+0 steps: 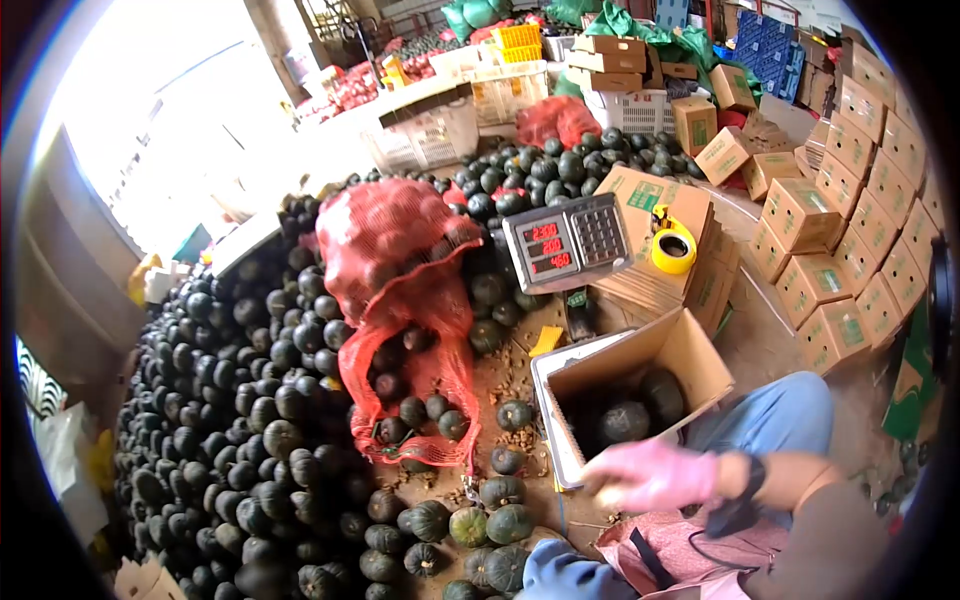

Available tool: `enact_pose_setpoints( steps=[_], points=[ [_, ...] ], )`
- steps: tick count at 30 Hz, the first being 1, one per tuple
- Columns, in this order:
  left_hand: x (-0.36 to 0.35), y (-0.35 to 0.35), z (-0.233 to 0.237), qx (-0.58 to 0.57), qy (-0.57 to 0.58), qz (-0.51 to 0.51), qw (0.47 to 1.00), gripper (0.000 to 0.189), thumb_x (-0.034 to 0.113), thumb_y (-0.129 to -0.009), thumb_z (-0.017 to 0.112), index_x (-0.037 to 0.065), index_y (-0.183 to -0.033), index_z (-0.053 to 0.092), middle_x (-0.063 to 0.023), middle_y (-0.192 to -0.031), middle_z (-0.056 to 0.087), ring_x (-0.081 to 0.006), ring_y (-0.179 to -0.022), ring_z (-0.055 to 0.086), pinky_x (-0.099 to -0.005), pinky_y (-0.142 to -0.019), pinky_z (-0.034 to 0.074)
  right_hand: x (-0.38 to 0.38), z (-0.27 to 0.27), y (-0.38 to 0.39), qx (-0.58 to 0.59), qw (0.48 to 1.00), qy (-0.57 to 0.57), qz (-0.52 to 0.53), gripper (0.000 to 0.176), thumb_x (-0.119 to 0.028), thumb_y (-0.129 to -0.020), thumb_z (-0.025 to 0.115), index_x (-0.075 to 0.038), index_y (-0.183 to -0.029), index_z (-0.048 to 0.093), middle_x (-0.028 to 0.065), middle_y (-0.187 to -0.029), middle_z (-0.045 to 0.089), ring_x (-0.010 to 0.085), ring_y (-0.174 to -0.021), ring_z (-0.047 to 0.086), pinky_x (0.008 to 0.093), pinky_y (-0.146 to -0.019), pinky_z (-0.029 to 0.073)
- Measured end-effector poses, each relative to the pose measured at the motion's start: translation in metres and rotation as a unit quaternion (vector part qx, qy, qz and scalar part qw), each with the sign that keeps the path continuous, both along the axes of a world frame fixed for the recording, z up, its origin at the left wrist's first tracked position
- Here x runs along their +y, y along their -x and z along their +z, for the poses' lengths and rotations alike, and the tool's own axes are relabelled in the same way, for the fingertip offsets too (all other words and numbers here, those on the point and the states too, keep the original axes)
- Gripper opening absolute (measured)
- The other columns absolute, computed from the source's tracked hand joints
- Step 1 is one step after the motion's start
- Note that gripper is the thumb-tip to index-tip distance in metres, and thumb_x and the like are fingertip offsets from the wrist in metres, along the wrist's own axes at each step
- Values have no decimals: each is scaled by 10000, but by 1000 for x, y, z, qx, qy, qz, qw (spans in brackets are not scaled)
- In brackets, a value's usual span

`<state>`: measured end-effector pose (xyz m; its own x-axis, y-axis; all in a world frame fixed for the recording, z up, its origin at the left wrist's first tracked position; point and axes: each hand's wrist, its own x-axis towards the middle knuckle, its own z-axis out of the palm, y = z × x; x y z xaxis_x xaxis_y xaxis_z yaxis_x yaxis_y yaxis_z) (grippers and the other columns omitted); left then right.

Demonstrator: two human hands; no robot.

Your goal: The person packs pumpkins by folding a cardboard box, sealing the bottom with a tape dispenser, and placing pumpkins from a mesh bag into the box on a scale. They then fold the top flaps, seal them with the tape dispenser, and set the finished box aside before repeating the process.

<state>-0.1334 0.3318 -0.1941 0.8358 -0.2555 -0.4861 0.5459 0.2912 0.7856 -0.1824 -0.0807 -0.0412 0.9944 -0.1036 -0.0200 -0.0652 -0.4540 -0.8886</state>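
My right hand [650,477], in a pink glove with yellowish fingertips, is at the near edge of an open cardboard box [685,350]. Motion smears its fingers, so I cannot tell whether they hold anything. Dark green squashes [626,423] lie inside the box, partly hidden by its near wall and the hand. Under the box is the pale platform [562,440] of a weighing scale. Its display [550,245] glows with red digits just beyond. My left hand is out of sight; blue fabric [565,572] shows at the bottom edge.
A big heap of squashes [230,400] fills the left. Beside it stands a red mesh sack [385,235], its open mouth spilling squashes. Flattened cartons [650,190] carry a yellow tape roll [673,250]. Stacked boxes [800,215] line the right; plastic crates [425,135] stand behind.
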Motion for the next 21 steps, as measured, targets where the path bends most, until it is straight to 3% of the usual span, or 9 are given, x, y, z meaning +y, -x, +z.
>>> enact_pose_setpoints(
  steps=[3, 4, 7, 9, 11, 13, 15, 18, 21],
  points=[
    [-9, -34, 55, -140, 175, 55, 973, 863, 633, -769, 764, 157, -1437, 495, -266, -1530, 350, -472, -1346, 408, -652, -1102, 348, 58, 1, -10, -19, 989, -91, 113, 607, -339, -923, 679, -61, -1426, 486, 179, -1264, 623, 286, -1157, 629, 407, -995, 504],
    [-17, -50, 75, -199, 231, 68, 950, 856, 643, -774, 757, 165, -1435, 498, -265, -1537, 342, -478, -1353, 400, -663, -1107, 338, 80, -6, -18, -100, 984, -104, 101, 689, -366, -906, 722, -80, -1470, 447, 158, -1174, 610, 256, -1089, 620, 399, -972, 497],
    [-119, -46, 160, -189, 291, 109, 931, 862, 209, -809, 810, 20, -1505, 337, -263, -1392, 514, -349, -1173, 597, -510, -979, 537, 98, 30, -40, -97, 974, -182, 92, 888, -471, -844, 784, -34, -1495, 367, 194, -1243, 580, 294, -1174, 574, 426, -1035, 461],
    [-159, -27, 175, -359, 178, 29, 916, 614, 258, -939, 646, 42, -1464, 414, -199, -1402, 527, -296, -1255, 551, -461, -1043, 496, 95, 41, -48, -33, 928, -363, 83, 892, -369, -859, 809, -21, -1512, 311, 155, -1317, 559, 242, -1261, 512, 412, -1096, 413],
    [-190, -19, 162, -457, -15, -19, 889, 494, 336, -1052, 487, 26, -1437, 474, -148, -1444, 514, -250, -1320, 516, -427, -1113, 428, 76, 72, -26, -117, 924, -362, 29, 830, -259, -864, 810, -14, -1487, 320, 114, -1320, 567, 193, -1232, 531, 368, -1108, 394],
    [-227, -16, 189, -315, 12, -112, 942, 503, 244, -1046, 524, -22, -1461, 426, -152, -1459, 479, -239, -1328, 499, -403, -1154, 376, 33, 70, -13, -111, 884, -454, 8, 767, -137, -833, 823, -31, -1453, 385, 75, -1243, 619, 174, -1175, 573, 356, -1067, 443],
    [-251, -24, 206, -351, -32, -227, 908, 570, 147, -999, 618, -50, -1482, 388, -153, -1496, 425, -247, -1359, 459, -381, -1164, 346, -22, 70, 5, -133, 934, -329, -38, 724, -160, -769, 862, -41, -1382, 496, 67, -1221, 637, 163, -1139, 597, 351, -1029, 482],
    [-285, -22, 221, -427, -58, -233, 872, 567, 127, -984, 638, -58, -1471, 414, -153, -1495, 408, -240, -1397, 401, -357, -1164, 318, -96, 57, 21, -49, 965, 219, -134, 768, -372, -670, 861, -172, -1352, 569, 185, -1164, 626, 356, -1091, 635, 440, -964, 530],
    [-307, -33, 223, -440, -64, -250, 860, 540, 150, -964, 664, -16, -1437, 463, -140, -1426, 479, -243, -1330, 459, -365, -1142, 341, -134, 22, 23, 157, 917, 321, -175, 710, -347, -741, 768, -256, -1397, 512, 163, -1244, 569, 380, -1183, 593, 495, -974, 517]
  ],
)
